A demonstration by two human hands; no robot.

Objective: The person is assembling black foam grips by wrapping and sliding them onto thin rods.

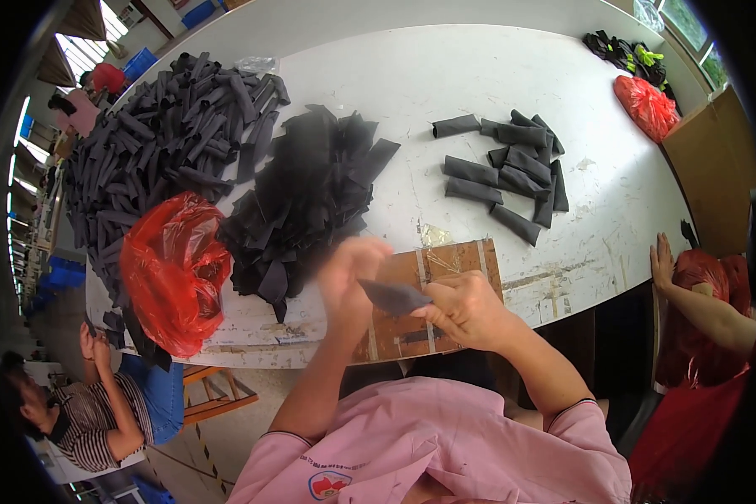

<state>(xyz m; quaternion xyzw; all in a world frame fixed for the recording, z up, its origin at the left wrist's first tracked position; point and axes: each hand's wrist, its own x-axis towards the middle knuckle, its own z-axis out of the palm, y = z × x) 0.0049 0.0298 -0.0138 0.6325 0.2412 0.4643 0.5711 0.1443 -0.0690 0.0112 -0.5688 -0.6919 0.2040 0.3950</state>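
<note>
Over the board (386,336), your right hand (466,309) pinches the cloth (392,296); left hand (354,267) blurred, can't tell grip. Pinch firmly.

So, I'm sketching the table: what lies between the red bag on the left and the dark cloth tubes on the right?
In the head view, a pile of dark cloth pieces, then a stretch of white tabletop.
</note>
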